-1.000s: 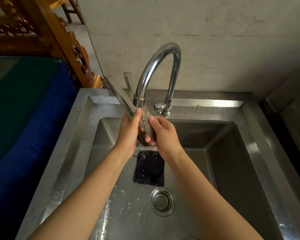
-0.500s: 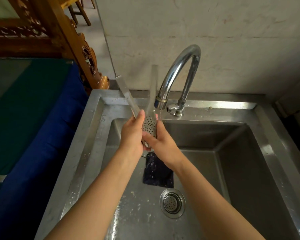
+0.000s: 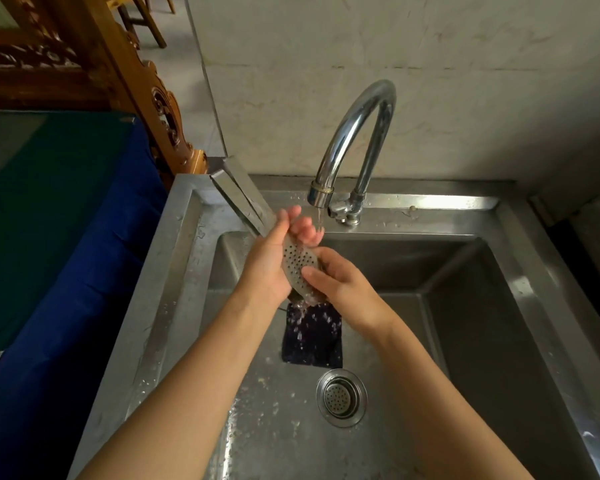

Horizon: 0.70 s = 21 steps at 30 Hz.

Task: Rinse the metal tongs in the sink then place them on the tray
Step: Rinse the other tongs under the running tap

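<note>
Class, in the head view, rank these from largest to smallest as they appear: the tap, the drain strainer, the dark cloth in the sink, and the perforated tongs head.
1. Tap
2. Dark cloth
3. Drain strainer and perforated tongs head: they look too alike to rank, and hands partly hide the head.

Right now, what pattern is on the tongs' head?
Small round holes across bare silver metal tongs; head view.

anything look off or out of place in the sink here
One thing: a dark cloth lies flat on the sink floor just behind the drain, being splashed. Otherwise normal: both hands hold the tongs by the tap.
</note>
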Each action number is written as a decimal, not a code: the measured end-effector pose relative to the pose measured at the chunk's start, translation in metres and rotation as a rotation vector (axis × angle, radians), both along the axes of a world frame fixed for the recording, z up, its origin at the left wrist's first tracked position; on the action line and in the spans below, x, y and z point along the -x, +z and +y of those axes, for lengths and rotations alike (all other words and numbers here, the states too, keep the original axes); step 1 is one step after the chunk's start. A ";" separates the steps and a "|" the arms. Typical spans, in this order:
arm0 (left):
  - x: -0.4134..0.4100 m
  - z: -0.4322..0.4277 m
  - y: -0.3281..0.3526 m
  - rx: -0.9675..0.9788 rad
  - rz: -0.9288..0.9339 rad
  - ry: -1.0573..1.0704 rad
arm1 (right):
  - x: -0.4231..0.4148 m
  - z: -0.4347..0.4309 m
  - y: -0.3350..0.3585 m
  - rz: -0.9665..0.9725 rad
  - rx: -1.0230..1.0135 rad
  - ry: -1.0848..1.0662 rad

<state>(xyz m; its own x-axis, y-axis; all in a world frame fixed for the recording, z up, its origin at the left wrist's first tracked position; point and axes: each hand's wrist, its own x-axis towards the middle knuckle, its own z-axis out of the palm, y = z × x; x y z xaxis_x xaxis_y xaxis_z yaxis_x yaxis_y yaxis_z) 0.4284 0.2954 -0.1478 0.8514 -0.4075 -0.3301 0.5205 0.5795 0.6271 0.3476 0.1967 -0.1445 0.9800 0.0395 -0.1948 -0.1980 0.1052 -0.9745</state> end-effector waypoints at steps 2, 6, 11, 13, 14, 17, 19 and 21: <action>0.006 -0.007 -0.003 -0.095 -0.022 0.056 | 0.002 0.001 -0.003 -0.006 0.092 -0.090; 0.015 -0.014 -0.005 -0.136 -0.079 0.045 | -0.006 0.015 -0.008 -0.047 0.341 -0.417; 0.007 -0.019 -0.002 -0.026 -0.149 -0.003 | 0.000 0.005 -0.011 -0.079 0.191 -0.281; 0.001 -0.019 0.000 -0.007 -0.165 0.011 | 0.003 0.001 -0.008 -0.074 0.091 -0.115; -0.001 -0.021 0.000 -0.004 -0.168 0.009 | 0.003 -0.001 -0.006 -0.074 0.072 -0.111; -0.001 -0.029 0.004 -0.031 -0.183 -0.020 | -0.012 0.004 -0.005 -0.078 0.162 -0.380; 0.002 -0.035 0.007 -0.108 -0.238 -0.045 | -0.024 0.007 -0.006 0.012 0.176 -0.558; 0.003 -0.037 0.010 -0.102 -0.268 -0.045 | -0.030 0.009 -0.009 0.094 0.081 -0.625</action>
